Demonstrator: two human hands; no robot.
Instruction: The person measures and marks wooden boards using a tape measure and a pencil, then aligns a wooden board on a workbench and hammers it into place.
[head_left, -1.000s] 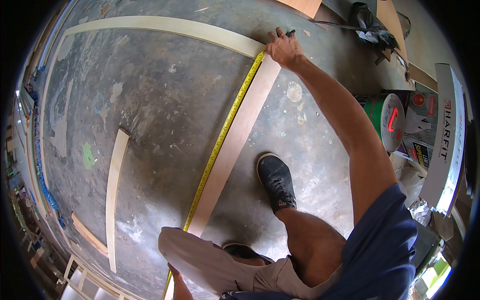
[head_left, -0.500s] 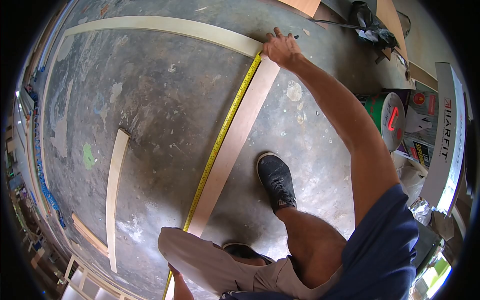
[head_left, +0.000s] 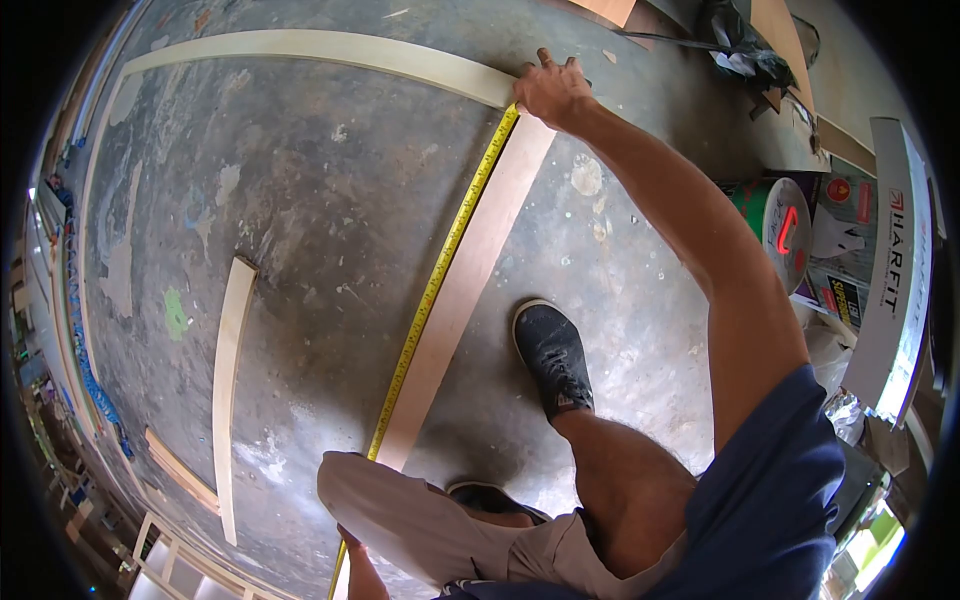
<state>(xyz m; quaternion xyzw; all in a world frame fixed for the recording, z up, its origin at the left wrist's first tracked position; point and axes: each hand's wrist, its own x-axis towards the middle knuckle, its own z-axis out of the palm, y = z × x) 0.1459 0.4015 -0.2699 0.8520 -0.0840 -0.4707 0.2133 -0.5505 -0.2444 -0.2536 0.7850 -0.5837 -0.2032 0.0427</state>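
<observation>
My right hand [head_left: 556, 92] is at the far corner of a wooden frame, its thumb side pressing the end of a yellow tape measure [head_left: 447, 262] there; some fingers are raised and spread. A small dark object shows beside those fingers, its kind unclear. The tape runs straight along the inner edge of a pale wooden board [head_left: 470, 275] towards me. Another board [head_left: 330, 45] meets that corner and stretches left. My left hand [head_left: 362, 568] is low in view beside the tape, mostly behind my bent knee, its fingers hidden.
A short wooden strip [head_left: 232, 390] and a thinner one [head_left: 180, 470] lie on the concrete floor to the left. My shoe [head_left: 552, 355] stands right of the board. A round tin [head_left: 785, 230], a HARFIT box [head_left: 893, 270] and a black plastic bag [head_left: 745, 50] are at the right.
My right hand has shifted very slightly at the corner, its fingers a little differently raised. Tape and boards keep their arrangement; the view has moved slightly.
</observation>
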